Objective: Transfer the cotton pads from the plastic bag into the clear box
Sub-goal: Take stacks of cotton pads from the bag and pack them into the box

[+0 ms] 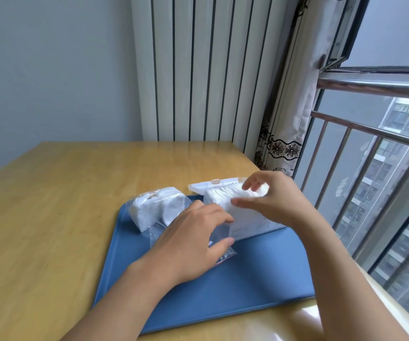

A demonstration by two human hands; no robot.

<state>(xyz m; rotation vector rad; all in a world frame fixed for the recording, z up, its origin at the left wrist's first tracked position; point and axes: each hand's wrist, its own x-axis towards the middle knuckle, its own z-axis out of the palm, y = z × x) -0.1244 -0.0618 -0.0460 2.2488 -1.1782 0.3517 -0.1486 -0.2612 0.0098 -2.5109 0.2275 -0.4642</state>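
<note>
Two hands are busy over the blue tray (260, 274), and we sweep from the left. Far left on the tray lies the plastic bag (154, 212), with a good share of cotton pads (147, 205) inside it, so we judge the job roughly halfway.

Our left hand (193, 239) rests on the bag's near, slack end, fingers lightly bent with the film between fingers and thumb, probably to keep it from sliding.

Right of it stands the clear box (250, 222), lid tipped back at the far side, a row of pads standing on edge inside. Our right hand (274, 200) arches over them, grip loosely parted, fingertips touching the tops; it looks like tamping them level.

Tray sits on a pale wooden surface (63, 205); white radiator (211, 70) behind, patterned curtain (289, 114) and railed window (383, 156) at right.
</note>
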